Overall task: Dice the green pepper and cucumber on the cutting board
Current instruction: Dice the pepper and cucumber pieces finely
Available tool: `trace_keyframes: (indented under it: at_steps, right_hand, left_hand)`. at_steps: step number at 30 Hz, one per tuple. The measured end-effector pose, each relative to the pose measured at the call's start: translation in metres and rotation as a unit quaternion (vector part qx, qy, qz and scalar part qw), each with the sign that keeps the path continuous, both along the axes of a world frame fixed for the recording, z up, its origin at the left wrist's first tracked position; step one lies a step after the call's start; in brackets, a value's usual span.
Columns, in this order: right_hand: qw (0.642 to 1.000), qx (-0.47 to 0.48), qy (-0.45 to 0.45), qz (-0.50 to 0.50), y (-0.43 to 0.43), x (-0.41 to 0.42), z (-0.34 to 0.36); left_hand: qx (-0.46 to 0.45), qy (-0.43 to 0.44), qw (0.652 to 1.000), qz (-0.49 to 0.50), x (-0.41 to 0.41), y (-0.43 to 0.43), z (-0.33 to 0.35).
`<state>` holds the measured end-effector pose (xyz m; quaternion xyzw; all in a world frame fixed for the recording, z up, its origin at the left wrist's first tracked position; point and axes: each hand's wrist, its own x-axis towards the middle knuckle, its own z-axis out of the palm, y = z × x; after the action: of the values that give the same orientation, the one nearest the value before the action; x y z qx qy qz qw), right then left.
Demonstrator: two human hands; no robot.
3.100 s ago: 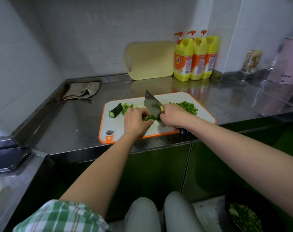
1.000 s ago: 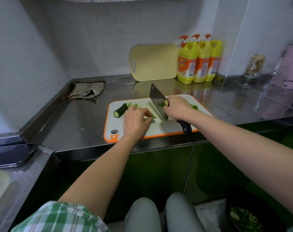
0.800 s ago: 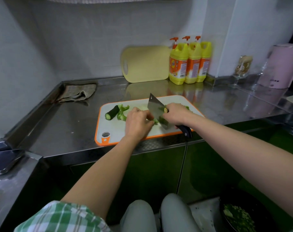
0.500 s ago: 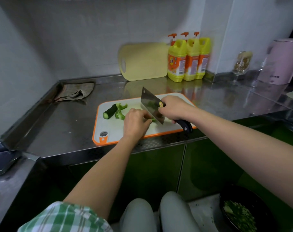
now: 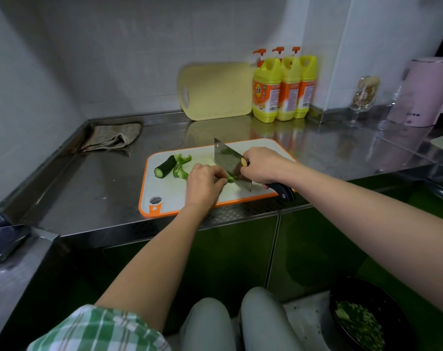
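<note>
A white cutting board [image 5: 169,196] with an orange rim lies on the steel counter. On its left part rest a dark cucumber piece [image 5: 165,166] and loose green pepper strips [image 5: 180,165]. My left hand [image 5: 204,183] has its fingers curled down on a green pepper piece [image 5: 230,178] in the board's middle. My right hand [image 5: 262,166] grips the black handle of a cleaver [image 5: 231,163], whose blade stands right against my left fingers, over the pepper piece. My right hand hides the board's right part.
A yellow cutting board [image 5: 215,91] and three yellow detergent bottles [image 5: 283,87] stand against the back wall. A folded cloth [image 5: 111,136] lies at the back left. A pink kettle [image 5: 425,93] and glasses stand at the right. A black bowl [image 5: 367,317] of diced greens sits on the floor.
The cleaver has gone up and down over the pepper piece while my left hand stayed on it. The camera shifted slightly, and the diced pile is now hidden behind my right hand.
</note>
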<state>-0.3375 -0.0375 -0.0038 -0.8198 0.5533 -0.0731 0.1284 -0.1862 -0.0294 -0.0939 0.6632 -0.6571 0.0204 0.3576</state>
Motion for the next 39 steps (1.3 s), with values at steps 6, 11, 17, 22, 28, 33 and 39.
trace_keyframes:
  at_steps: [6,11,17,22,28,33,39]
  right_hand:
    - [1.000,0.011,-0.007,0.007,-0.001,-0.003,0.000]
    - [0.999,0.043,-0.002,0.012,-0.006,0.000,0.001]
    - [1.000,0.004,0.006,-0.008,-0.014,0.019,-0.017]
    - [0.999,-0.012,-0.046,-0.027,-0.019,0.014,-0.026]
    - [0.997,0.011,-0.079,-0.015,-0.013,0.006,-0.017]
    - [0.999,0.033,-0.042,-0.009,-0.007,0.006,-0.005]
    - [0.998,0.045,-0.034,-0.010,-0.007,0.005,-0.007]
  left_hand:
    - [-0.002,0.021,1.000,-0.008,0.001,-0.002,-0.002]
    - [0.006,0.026,1.000,-0.016,0.003,-0.007,-0.004]
    - [0.004,0.038,0.999,-0.032,0.006,-0.008,-0.006]
    - [-0.007,0.043,0.998,-0.035,0.005,-0.005,-0.007]
    - [-0.003,0.047,0.998,-0.031,0.006,-0.005,-0.008]
    - [0.004,0.050,0.998,-0.029,0.006,-0.006,-0.008]
    - [0.008,0.046,0.998,-0.035,0.005,-0.006,-0.007]
